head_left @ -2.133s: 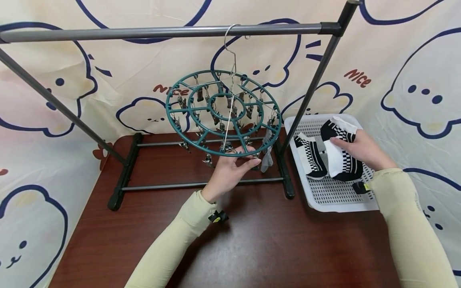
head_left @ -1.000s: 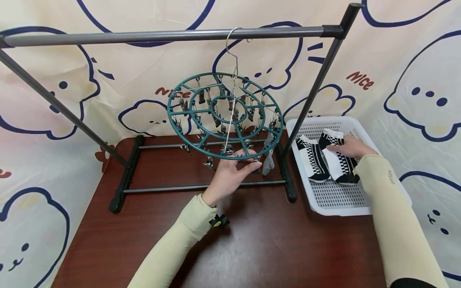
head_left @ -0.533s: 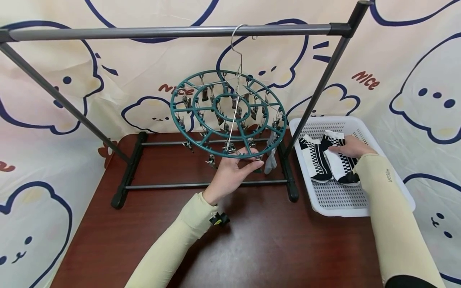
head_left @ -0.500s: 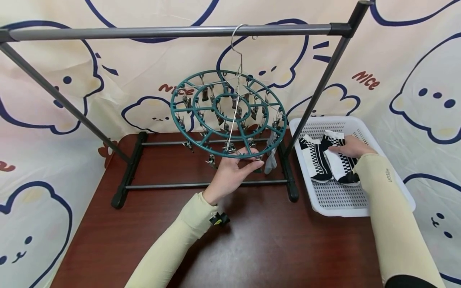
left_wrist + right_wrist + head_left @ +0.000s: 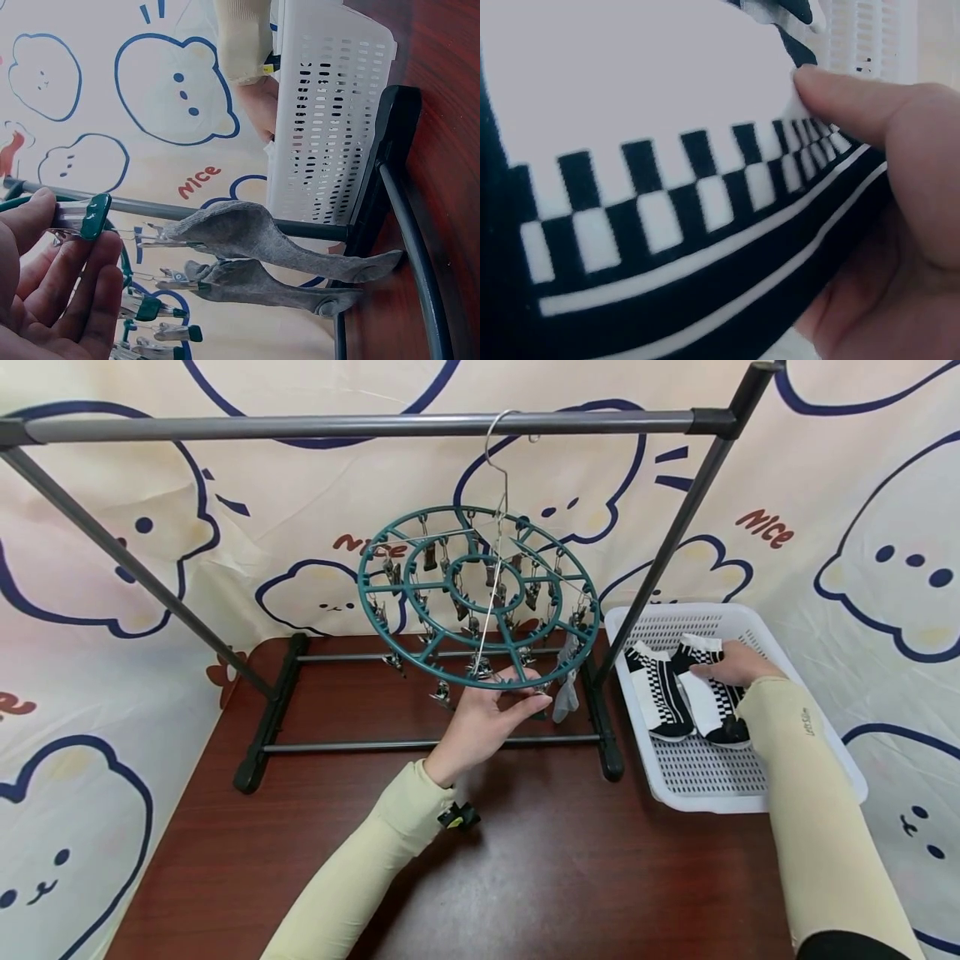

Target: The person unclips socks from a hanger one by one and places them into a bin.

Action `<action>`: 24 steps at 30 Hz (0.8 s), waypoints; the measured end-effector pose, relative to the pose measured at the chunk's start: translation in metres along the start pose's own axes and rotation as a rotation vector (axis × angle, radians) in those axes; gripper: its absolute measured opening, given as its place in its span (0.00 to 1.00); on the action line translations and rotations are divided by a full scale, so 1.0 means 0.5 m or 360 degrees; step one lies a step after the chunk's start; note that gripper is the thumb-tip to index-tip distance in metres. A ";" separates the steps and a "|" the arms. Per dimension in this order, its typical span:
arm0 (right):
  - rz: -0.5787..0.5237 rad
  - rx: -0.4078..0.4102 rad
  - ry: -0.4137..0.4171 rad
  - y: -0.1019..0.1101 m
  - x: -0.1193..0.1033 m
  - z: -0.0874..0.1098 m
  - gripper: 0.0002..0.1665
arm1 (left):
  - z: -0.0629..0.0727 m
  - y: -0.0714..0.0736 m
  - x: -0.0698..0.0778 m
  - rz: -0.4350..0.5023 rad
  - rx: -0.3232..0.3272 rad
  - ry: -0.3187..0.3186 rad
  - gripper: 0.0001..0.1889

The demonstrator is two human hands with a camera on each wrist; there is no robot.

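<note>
My left hand (image 5: 483, 718) is at the near edge of a green round drying hanger (image 5: 427, 585). In the left wrist view, its thumb and fingers pinch a metal clip with green tips (image 5: 94, 216). Beside it, two grey socks (image 5: 232, 232) hang from clips. My right hand (image 5: 738, 664) is inside the white basket (image 5: 712, 772), holding a black-and-white checkered sock (image 5: 630, 90) between thumb and fingers. A second checkered sock (image 5: 658, 693) lies to its left. The right hand's fingers under the sock are partly hidden.
The hanger hooks over the grey bar (image 5: 300, 427) of a rack, whose black feet (image 5: 251, 768) stand on the brown table (image 5: 570, 877). One slanted rack post (image 5: 667, 543) rises between hanger and basket. A patterned cloth (image 5: 825, 468) hangs behind.
From about two seconds to one second ago, my right hand lowered the sock it holds further into the basket. Since then both hands have stayed nearly still, and the head view has shifted slightly.
</note>
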State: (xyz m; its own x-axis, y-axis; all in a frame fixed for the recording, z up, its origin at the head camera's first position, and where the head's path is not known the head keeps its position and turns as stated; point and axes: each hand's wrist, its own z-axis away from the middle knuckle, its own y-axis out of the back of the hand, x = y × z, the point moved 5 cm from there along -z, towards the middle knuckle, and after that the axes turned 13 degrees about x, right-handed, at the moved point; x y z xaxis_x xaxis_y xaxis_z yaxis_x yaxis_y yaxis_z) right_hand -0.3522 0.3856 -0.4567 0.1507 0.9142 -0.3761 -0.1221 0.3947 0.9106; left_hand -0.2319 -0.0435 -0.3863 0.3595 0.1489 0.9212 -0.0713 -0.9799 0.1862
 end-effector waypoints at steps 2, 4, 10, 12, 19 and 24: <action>0.0045 -0.0004 0.0009 0.004 0.002 0.000 0.44 | 0.001 0.000 -0.001 0.0006 -0.0004 0.0008 0.13; 0.0066 -0.0027 0.0008 0.008 0.002 0.002 0.41 | 0.001 0.000 -0.002 0.0013 -0.0005 0.0012 0.14; 0.0035 -0.0066 0.0036 0.015 -0.004 0.001 0.43 | 0.001 0.002 -0.003 0.0012 0.0004 0.0003 0.13; 0.0012 -0.0055 0.0046 0.014 -0.006 0.000 0.43 | 0.000 0.002 -0.002 0.0013 0.0005 -0.0002 0.13; 0.0013 0.0006 0.0102 0.005 -0.003 -0.001 0.38 | -0.003 0.003 0.000 0.0019 0.0009 -0.0018 0.13; 0.0086 0.0007 0.0033 0.001 0.007 -0.002 0.47 | -0.003 0.004 -0.002 0.0005 0.0007 0.0000 0.13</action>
State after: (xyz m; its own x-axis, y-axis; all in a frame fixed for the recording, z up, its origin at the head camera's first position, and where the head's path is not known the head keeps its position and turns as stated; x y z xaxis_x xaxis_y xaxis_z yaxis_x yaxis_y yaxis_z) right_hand -0.3527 0.3894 -0.4577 0.1234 0.9359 -0.3299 -0.1254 0.3444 0.9304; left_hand -0.2338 -0.0453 -0.3862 0.3594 0.1458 0.9217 -0.0683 -0.9810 0.1817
